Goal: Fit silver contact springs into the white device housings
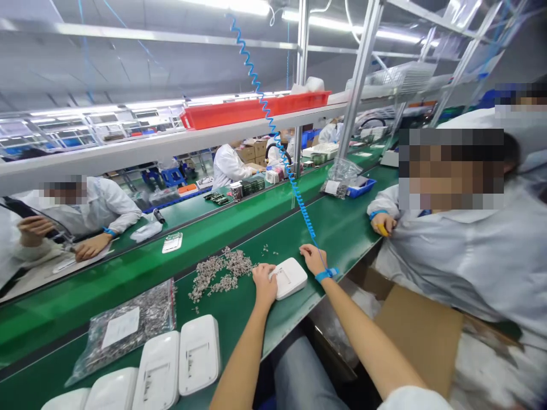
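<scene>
A white plastic housing with a recessed slot lies on the green bench in front of me. My left hand is at its left side, fingers bent against the edge. Just beyond its upper right corner, my right hand has its fingers curled together; whether anything small is between them is hidden. Around the right wrist is a blue wrist strap with a coiled blue cord. A loose pile of small metal parts spreads on the bench left of my left hand.
More white housings stand in a row at lower left, beside a clear bag of metal parts. A blue tray is farther along the bench. Co-workers sit at right and across the line. A cardboard box is below right.
</scene>
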A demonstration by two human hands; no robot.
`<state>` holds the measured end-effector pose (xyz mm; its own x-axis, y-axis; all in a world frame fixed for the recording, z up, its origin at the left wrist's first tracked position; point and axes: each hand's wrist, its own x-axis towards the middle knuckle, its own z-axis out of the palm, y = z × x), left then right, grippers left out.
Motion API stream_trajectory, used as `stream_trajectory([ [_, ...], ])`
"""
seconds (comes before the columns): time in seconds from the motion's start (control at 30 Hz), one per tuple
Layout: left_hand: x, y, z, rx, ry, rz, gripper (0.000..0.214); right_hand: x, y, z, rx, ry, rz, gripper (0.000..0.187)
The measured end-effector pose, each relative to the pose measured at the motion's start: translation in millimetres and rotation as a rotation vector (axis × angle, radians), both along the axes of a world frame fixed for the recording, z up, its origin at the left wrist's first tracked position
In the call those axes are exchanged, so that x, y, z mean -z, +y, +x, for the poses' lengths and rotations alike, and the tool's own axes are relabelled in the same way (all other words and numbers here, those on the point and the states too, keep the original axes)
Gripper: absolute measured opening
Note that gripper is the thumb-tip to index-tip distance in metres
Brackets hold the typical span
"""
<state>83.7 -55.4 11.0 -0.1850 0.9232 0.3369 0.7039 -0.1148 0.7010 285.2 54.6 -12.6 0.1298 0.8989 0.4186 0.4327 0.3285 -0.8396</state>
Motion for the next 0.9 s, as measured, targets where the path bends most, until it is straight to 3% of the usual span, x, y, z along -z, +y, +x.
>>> stream_trajectory([
  [0.13,-2.2,-1.5,-1.0,-0.003,-0.016,0.015,0.026,-0.3,-22.4,0.8,0.001,-0.039,-0.003,0.019],
  [0.33,-2.5,2.4,-3.7,0.028,-0.070,0.009,0.023,-36.9,-30.7,7.5,-0.057,-0.140,-0.035,0.019],
  [0.43,5.9,7.6,-5.4,0.025,-0.114,-0.017,0.026,-54.3,-37.4,3.4,-0.286,-0.261,-0.044,0.008],
  [0.47,9.2,9.1,-6.1,0.016,-0.131,-0.028,0.026,-58.4,-39.7,-1.1,-0.451,-0.365,0.020,0.007],
  [0.53,14.4,10.9,-7.2,0.002,-0.160,-0.037,0.024,-63.9,-43.2,-13.6,-0.628,-0.530,0.130,0.007],
  [0.73,16.7,9.6,-3.5,-0.005,-0.149,-0.004,0.017,-61.9,-42.3,-45.1,-0.763,-0.822,0.155,0.011],
  [0.9,13.4,10.0,-1.2,-0.029,-0.171,-0.054,0.015,-57.0,-44.1,-51.0,-0.706,-0.868,0.128,0.008],
])
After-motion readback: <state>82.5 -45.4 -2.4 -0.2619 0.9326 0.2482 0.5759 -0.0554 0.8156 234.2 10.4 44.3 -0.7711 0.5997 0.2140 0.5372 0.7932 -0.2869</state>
